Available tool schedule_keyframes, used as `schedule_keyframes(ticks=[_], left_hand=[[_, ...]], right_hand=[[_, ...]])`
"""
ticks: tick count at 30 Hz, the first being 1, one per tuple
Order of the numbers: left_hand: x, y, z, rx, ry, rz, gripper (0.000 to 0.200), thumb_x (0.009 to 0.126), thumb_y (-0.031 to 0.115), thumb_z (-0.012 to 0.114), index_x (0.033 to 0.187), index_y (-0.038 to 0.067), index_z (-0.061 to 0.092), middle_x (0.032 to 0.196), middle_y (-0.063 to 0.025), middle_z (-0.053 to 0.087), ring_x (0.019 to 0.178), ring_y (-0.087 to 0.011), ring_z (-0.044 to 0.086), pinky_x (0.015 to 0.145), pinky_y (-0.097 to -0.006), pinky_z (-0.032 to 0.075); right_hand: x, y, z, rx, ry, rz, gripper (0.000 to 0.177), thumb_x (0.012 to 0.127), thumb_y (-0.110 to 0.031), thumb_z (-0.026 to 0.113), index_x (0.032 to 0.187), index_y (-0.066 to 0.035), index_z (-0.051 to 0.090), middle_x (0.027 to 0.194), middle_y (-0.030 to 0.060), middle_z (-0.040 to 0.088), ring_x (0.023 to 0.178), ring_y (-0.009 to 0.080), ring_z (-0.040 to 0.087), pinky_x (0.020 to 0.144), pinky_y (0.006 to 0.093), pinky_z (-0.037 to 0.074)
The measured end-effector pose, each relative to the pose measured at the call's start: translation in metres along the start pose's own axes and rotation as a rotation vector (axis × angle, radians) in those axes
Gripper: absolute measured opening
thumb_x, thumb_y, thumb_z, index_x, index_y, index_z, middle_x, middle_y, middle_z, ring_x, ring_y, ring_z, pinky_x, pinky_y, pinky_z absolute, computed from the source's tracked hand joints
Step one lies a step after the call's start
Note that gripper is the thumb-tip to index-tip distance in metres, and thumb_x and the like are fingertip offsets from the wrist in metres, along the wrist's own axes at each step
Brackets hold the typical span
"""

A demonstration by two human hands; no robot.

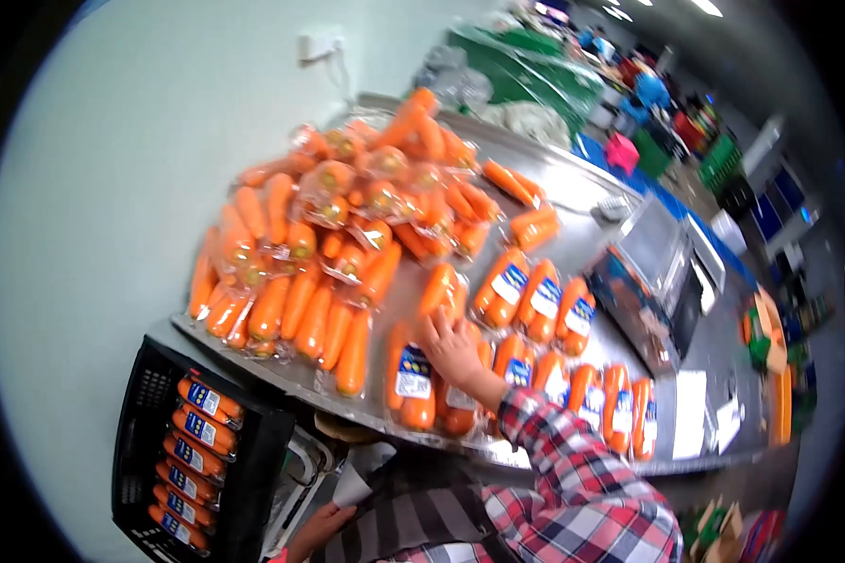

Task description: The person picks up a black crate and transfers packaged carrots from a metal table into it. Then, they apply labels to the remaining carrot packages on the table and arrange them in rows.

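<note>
My right hand (449, 349) reaches over the metal table with its fingers bent on the lower end of a bagged carrot pack (438, 289). Labelled packs lie around it, including one with a blue and white label (413, 377) just to its left. My left hand (321, 527) is low in the view, its fingers at the edge of a white sheet (359, 477); part of this hand is hidden. A large pile of bagged carrots (347, 202) covers the left of the table. Two rows of labelled packs (545, 302) lie to the right of my right hand.
A black crate (136, 413) at the lower left holds several labelled packs. On the table (582, 188) stands a machine with a clear cover (643, 272), near white papers (690, 413). A wall is at left; green containers and people are in the background.
</note>
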State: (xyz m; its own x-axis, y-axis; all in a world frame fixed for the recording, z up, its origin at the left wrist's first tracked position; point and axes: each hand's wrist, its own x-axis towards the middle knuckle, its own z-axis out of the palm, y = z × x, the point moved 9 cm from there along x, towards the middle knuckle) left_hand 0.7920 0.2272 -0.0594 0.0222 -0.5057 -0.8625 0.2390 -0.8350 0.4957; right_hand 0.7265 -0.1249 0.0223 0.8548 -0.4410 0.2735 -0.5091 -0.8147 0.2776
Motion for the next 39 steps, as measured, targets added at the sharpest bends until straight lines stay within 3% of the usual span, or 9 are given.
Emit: schedule_keyframes(ticks=[3, 9, 16, 17, 18, 22, 25, 31, 39], left_hand=[[0.006, -0.006, -0.005, 0.029, 0.039, 0.028, 0.041, 0.086, 0.030, 0.056, 0.114, 0.001, 0.051, 0.087, 0.0015, 0.053, 0.074, -0.0085, 0.046, 0.065, -0.0209, 0.036], [0.036, -0.009, -0.009, 0.201, 0.017, 0.254, 0.039, 0.084, 0.018, 0.054, 0.118, 0.001, 0.048, 0.085, -0.0064, 0.053, 0.071, -0.0175, 0.047, 0.064, -0.0282, 0.038], [0.063, 0.009, 0.002, 0.580, -0.120, 0.660, 0.043, 0.082, 0.005, 0.051, 0.124, 0.001, 0.044, 0.084, -0.0157, 0.052, 0.068, -0.0280, 0.049, 0.063, -0.0366, 0.041], [0.060, 0.014, 0.005, 0.668, -0.148, 0.777, 0.044, 0.081, 0.003, 0.051, 0.125, 0.001, 0.043, 0.083, -0.0170, 0.052, 0.067, -0.0295, 0.049, 0.063, -0.0378, 0.041], [0.056, 0.016, 0.006, 0.761, -0.170, 0.898, 0.045, 0.081, 0.001, 0.050, 0.126, 0.001, 0.043, 0.083, -0.0183, 0.052, 0.067, -0.0310, 0.049, 0.063, -0.0390, 0.042], [0.083, 0.050, 0.027, 0.558, -0.015, 0.584, 0.042, 0.081, 0.005, 0.051, 0.122, 0.002, 0.044, 0.082, -0.0172, 0.052, 0.067, -0.0302, 0.049, 0.062, -0.0388, 0.041], [0.090, 0.073, 0.063, 0.508, 0.059, 0.491, 0.039, 0.081, 0.007, 0.051, 0.120, 0.002, 0.045, 0.081, -0.0164, 0.052, 0.066, -0.0296, 0.049, 0.062, -0.0387, 0.041], [0.110, 0.111, 0.153, 0.430, 0.153, 0.375, 0.035, 0.082, 0.013, 0.051, 0.115, 0.003, 0.047, 0.079, -0.0148, 0.051, 0.066, -0.0283, 0.049, 0.061, -0.0384, 0.041], [0.102, 0.099, 0.199, 0.320, 0.207, 0.250, 0.031, 0.082, 0.020, 0.051, 0.108, 0.003, 0.050, 0.076, -0.0126, 0.051, 0.065, -0.0267, 0.048, 0.061, -0.0381, 0.040]], right_hand=[[-0.011, 0.017, 0.013, 0.304, -0.063, 0.043, 0.050, 0.070, -0.028, 0.062, 0.116, -0.013, 0.049, 0.110, 0.0059, 0.048, 0.108, 0.0264, 0.043, 0.073, 0.0421, 0.042], [-0.036, 0.026, 0.000, 0.590, -0.184, 0.317, 0.065, 0.073, -0.025, 0.064, 0.130, -0.016, 0.033, 0.132, 0.0178, 0.033, 0.096, 0.0392, 0.052, 0.082, 0.0444, 0.045], [-0.181, 0.103, -0.042, 0.611, 0.118, 0.741, 0.052, 0.081, -0.019, 0.060, 0.126, -0.005, 0.038, 0.124, 0.0212, 0.043, 0.111, 0.0353, 0.045, 0.093, 0.0362, 0.039], [-0.215, 0.137, -0.015, 0.894, -0.128, 0.932, 0.041, 0.080, -0.022, 0.060, 0.114, -0.002, 0.049, 0.113, 0.0207, 0.051, 0.099, 0.0327, 0.053, 0.082, 0.0377, 0.044], [-0.257, 0.161, -0.046, 0.677, 0.347, 1.086, 0.031, 0.080, -0.021, 0.059, 0.101, 0.002, 0.054, 0.093, 0.0188, 0.059, 0.086, 0.0288, 0.058, 0.072, 0.0363, 0.046], [-0.359, 0.269, -0.032, 0.580, 0.464, 1.484, 0.025, 0.083, -0.022, 0.052, 0.087, 0.002, 0.057, 0.076, 0.0166, 0.061, 0.071, 0.0267, 0.060, 0.065, 0.0350, 0.047], [-0.353, 0.332, 0.008, 0.723, 0.437, 1.333, 0.022, 0.084, -0.019, 0.052, 0.085, 0.001, 0.060, 0.073, 0.0109, 0.062, 0.067, 0.0176, 0.061, 0.062, 0.0295, 0.048], [-0.322, 0.425, 0.057, 0.568, 0.277, 1.229, 0.033, 0.084, -0.028, 0.049, 0.085, 0.002, 0.062, 0.084, 0.0219, 0.061, 0.084, 0.0377, 0.058, 0.076, 0.0405, 0.045], [-0.318, 0.451, 0.072, 0.620, 0.522, 1.222, 0.036, 0.089, -0.025, 0.049, 0.072, 0.004, 0.062, 0.063, 0.0147, 0.061, 0.060, 0.0227, 0.062, 0.058, 0.0319, 0.047]])
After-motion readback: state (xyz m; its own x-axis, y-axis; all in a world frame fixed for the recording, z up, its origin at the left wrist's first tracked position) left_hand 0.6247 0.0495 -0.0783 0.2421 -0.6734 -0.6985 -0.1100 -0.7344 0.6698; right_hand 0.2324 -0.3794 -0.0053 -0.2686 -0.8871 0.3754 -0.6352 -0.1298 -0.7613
